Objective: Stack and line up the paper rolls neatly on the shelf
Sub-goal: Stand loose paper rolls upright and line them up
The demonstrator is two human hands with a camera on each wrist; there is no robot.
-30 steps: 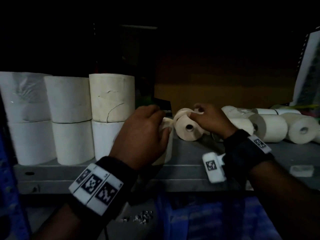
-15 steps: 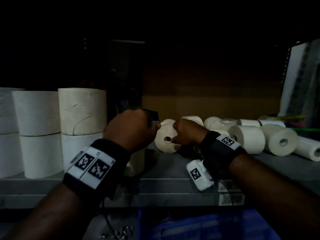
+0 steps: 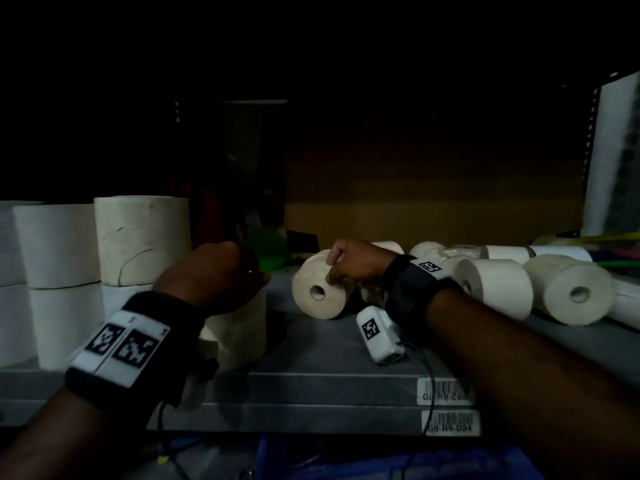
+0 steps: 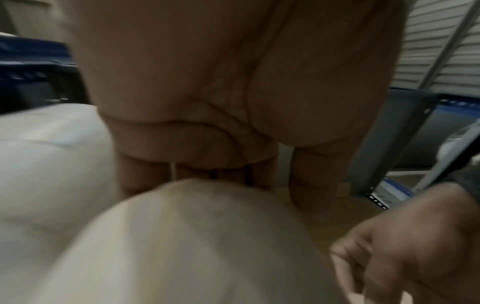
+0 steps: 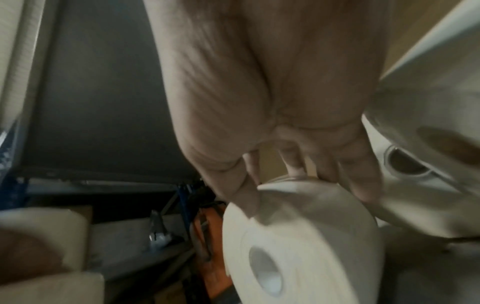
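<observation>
Right hand (image 3: 356, 263) grip pinches lying roll (image 3: 320, 289), knuckles up

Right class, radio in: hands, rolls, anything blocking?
Right hand grips lying roll. Left hand on upright roll, grip unclear. Loose rolls right; nothing blocking.

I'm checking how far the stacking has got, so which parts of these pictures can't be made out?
- Head view: the left hand covers the top of the upright roll, so its grip is hidden.
- Left wrist view: the roll is blurred; finger contact is unclear.
- Head view: the far-left stack is cut off by the edge.
- Head view: the shelf label is too blurred to read.
</observation>
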